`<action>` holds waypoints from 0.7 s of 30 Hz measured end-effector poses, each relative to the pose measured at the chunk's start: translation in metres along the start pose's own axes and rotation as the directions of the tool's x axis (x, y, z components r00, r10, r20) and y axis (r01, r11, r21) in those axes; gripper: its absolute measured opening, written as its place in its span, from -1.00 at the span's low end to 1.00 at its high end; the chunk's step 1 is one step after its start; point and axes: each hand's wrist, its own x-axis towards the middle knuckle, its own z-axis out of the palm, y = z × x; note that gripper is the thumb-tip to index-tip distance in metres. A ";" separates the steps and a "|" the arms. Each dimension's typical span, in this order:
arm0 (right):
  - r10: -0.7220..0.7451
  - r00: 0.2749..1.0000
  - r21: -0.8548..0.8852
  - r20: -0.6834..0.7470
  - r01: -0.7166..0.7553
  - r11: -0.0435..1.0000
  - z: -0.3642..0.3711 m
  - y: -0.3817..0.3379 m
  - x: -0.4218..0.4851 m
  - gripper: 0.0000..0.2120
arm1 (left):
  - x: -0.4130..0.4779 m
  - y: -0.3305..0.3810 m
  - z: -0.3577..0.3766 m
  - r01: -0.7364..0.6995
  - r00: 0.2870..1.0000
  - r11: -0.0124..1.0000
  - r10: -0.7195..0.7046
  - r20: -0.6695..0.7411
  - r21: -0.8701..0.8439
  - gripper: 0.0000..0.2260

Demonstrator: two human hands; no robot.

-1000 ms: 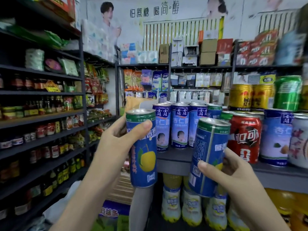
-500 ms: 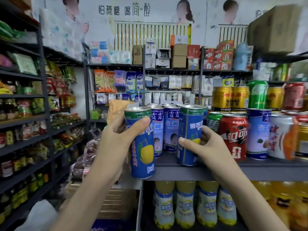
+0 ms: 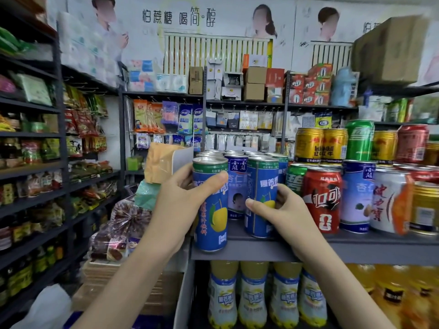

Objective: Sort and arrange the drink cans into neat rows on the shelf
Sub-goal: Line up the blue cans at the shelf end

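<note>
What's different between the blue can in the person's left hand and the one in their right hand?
The left-hand can hangs in front of the shelf edge, off its surface; the right-hand can stands on the shelf. The left hand grips its can's upper half; the right hand grips its can's lower half. Both are upright, blue with a green top band and a yellow fruit picture.

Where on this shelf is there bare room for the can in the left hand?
The front-left corner of the shelf, bordered by the standing can that the right hand grips and the blue-white cans behind. The held can in the left hand hides part of it. Rightward from the red can it is packed, with only a thin front strip bare.
</note>
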 end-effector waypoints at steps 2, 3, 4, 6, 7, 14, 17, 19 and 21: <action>-0.017 1.000 0.002 -0.018 0.017 1.000 -0.006 -0.002 -0.006 -0.64 | 0.002 -0.001 0.005 0.002 1.000 1.000 -0.001 -0.006 0.030 -0.68; -0.028 1.000 0.006 -0.014 0.028 1.000 -0.010 -0.005 -0.010 -0.65 | 0.003 -0.001 0.008 0.007 1.000 0.999 -0.007 -0.009 0.041 -0.68; -0.037 0.999 0.014 0.000 0.037 0.999 -0.014 -0.008 -0.014 -0.66 | 0.003 -0.002 0.009 0.016 1.000 0.999 -0.015 -0.009 0.046 -0.67; -0.037 0.998 0.071 0.051 0.033 0.997 -0.024 -0.017 -0.026 -0.65 | 0.001 -0.002 0.013 0.049 0.999 0.998 -0.049 -0.003 0.035 -0.66; -0.027 0.996 0.111 0.086 0.018 0.994 -0.028 -0.022 -0.032 -0.63 | -0.001 -0.002 0.015 0.077 0.997 0.997 -0.077 -0.002 0.019 -0.65; -0.038 0.976 0.139 0.214 0.008 0.990 -0.029 -0.028 -0.063 -0.61 | -0.030 -0.002 0.030 0.142 0.990 0.990 -0.142 0.021 -0.011 -0.66; -0.055 0.971 0.135 0.233 0.023 0.991 -0.027 -0.022 -0.073 -0.57 | -0.043 -0.004 0.032 0.106 0.994 0.994 -0.106 0.023 -0.003 -0.72; -0.040 0.967 0.139 0.252 0.005 0.990 -0.027 -0.017 -0.080 -0.59 | -0.052 -0.007 0.031 0.077 0.997 0.996 -0.077 0.005 0.037 -0.69; -0.021 0.966 0.115 0.259 -0.009 0.993 -0.028 -0.011 -0.087 -0.62 | -0.063 -0.012 0.030 0.060 0.998 0.994 -0.059 -0.014 0.091 -0.66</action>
